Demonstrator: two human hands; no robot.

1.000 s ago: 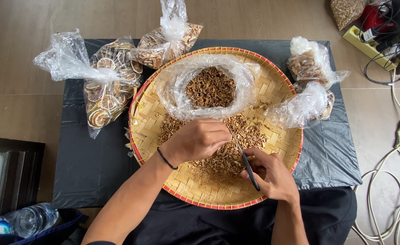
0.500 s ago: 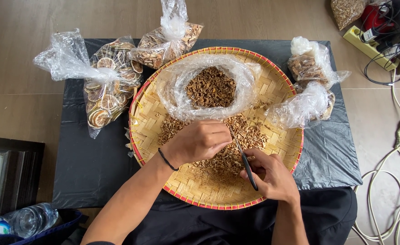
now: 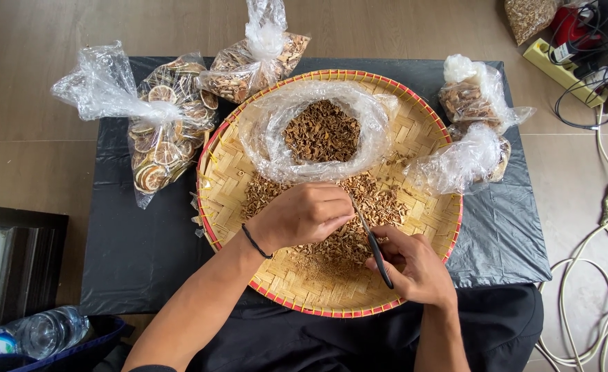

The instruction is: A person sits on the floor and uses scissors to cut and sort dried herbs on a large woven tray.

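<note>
The scissors [image 3: 373, 244] are lying slantwise over the near middle of the woven bamboo tray [image 3: 428, 138], handles in the right hand [image 3: 414, 269], blades pointing far-left toward the left hand [image 3: 304, 215]. The right hand's fingers are curling closed around the dark handles, so the blades are reaching just to where the other hand is working. The left hand is hovering palm-down over the loose pile of dried brown pieces [image 3: 345, 227], its fingers bunched narrow as if pinching something small; what sits inside that pinch I cannot tell, since the knuckles are hiding it. Holding it right above the pile likely lets any cut bits drop straight back onto the tray.

Just beyond the pile, on the far half of the tray, an open clear plastic bag [image 3: 262, 131] is sitting with its mouth spread wide and a heap of similar brown pieces inside, close enough to be reached without shifting the arms.

The tray is resting on a surface covered with a black sheet [image 3: 145, 241]. To the left, a tied bag of dried citrus slices [image 3: 166, 138] is lying beside the rim; at the far edge another bag of brown chips [image 3: 249, 65] is touching it; to the right, two knotted bags [image 3: 472, 131] are lying against the tray. A water bottle [image 3: 38, 334] is lying on the floor, near left.
</note>
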